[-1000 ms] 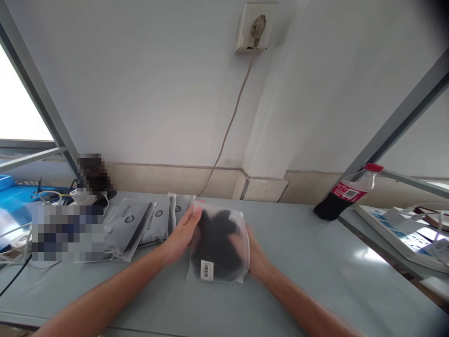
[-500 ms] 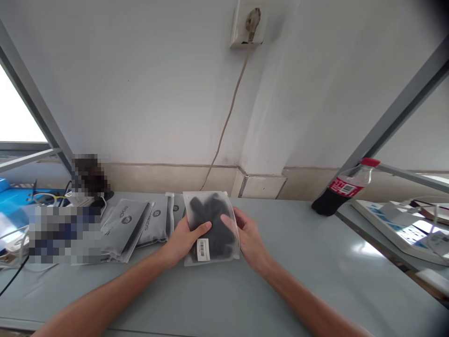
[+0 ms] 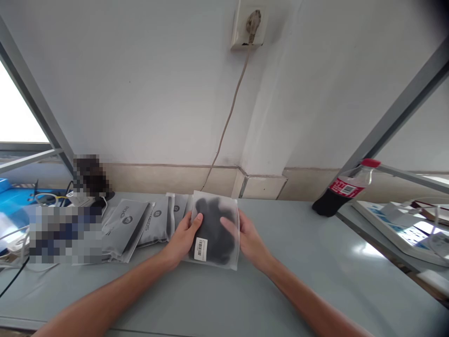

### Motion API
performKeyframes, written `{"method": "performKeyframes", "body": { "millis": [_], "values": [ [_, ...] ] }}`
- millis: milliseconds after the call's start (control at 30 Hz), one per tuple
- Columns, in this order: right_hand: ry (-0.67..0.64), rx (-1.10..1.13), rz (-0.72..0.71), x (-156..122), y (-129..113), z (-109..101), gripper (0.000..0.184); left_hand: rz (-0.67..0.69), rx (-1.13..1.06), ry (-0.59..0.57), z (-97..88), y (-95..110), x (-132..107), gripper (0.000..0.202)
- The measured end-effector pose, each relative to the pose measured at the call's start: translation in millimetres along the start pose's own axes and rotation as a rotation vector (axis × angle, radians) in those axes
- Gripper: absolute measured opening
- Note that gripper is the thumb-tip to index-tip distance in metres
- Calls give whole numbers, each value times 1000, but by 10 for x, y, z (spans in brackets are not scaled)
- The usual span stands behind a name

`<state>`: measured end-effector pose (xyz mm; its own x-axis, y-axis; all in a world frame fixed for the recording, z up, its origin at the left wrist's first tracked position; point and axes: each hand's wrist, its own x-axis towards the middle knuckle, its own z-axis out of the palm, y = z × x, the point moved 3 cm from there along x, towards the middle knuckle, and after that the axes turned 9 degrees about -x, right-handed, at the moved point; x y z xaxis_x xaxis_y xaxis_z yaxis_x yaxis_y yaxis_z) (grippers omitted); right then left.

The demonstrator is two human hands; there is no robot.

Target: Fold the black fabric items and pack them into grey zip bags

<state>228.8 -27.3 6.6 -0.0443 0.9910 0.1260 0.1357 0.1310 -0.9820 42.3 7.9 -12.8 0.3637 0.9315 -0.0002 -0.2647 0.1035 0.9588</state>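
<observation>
A frosted, see-through plastic pouch [image 3: 213, 229] is held up in front of me, slightly tilted, with a dark, soft-looking item inside and a white barcode label [image 3: 200, 249] near its lower left. My left hand [image 3: 182, 241] grips the pouch's left edge, thumb on the front face. On the right edge is my right hand [image 3: 250, 238], its thumb reaching across the front; whether that thumb lies over or under the film I cannot tell. The fingers behind the pouch are hidden. Left of it, several similar grey pouches [image 3: 126, 224] with printed logos lie overlapping on the grey table [image 3: 298, 262].
A cola bottle [image 3: 345, 189] with a red cap leans at the back right, near a metal frame bar [image 3: 396, 103]. Beyond it lies a white-and-blue board [image 3: 393, 229]. Cables and blue items [image 3: 21, 201] crowd the far left. A cord [image 3: 229, 112] hangs from the wall socket [image 3: 249, 25].
The pouch has turned a little clockwise, its top shifting right. My left thumb has slid up and left along it. The table items stay put.
</observation>
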Motion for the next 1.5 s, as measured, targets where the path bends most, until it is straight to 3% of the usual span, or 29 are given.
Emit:
{"method": "performKeyframes", "body": {
  "millis": [133, 200, 367, 500, 633, 700, 767, 867, 1067, 1167, 1333, 1500],
  "values": [
    [137, -31, 15, 9, 54, -12, 37, 67, 25, 124, -39, 1, 33, 50],
    [118, -105, -40, 13, 48, -44, 33, 88, 48, 142, -38, 24, 30, 49],
    [-283, -244, -160, -17, -38, -63, 45, 81, 60, -42, 53, 59, -7, 50],
    [-265, -255, -184, -39, -139, -149, 74, 24, 18, -203, 109, 80, -67, 51],
    [-388, -240, -181, -53, -212, -148, 70, -118, -14, -345, 146, 66, -112, 57],
    [-404, -231, -131, -37, -199, -132, 60, -102, -19, -306, 135, 59, -97, 57],
    [-314, -191, -78, -6, -163, -132, 55, -13, -15, -188, 101, 71, -68, 59],
    [-197, -110, -58, 16, -114, -140, 62, 97, 4, -54, 66, 118, -60, 61],
    [-342, -244, -90, -40, -70, -137, 97, -87, -9, -332, 141, 159, -126, 73],
    [-285, -193, -76, -8, -44, -138, 91, -71, -40, -226, 84, 163, -76, 68],
    [-2, -49, -125, 70, -33, -131, 41, 49, -217, 111, -3, 184, 5, 65],
    [-94, -174, -143, 73, 8, -59, 43, -12, -311, 123, 43, 203, -13, 62]
  ]
}}
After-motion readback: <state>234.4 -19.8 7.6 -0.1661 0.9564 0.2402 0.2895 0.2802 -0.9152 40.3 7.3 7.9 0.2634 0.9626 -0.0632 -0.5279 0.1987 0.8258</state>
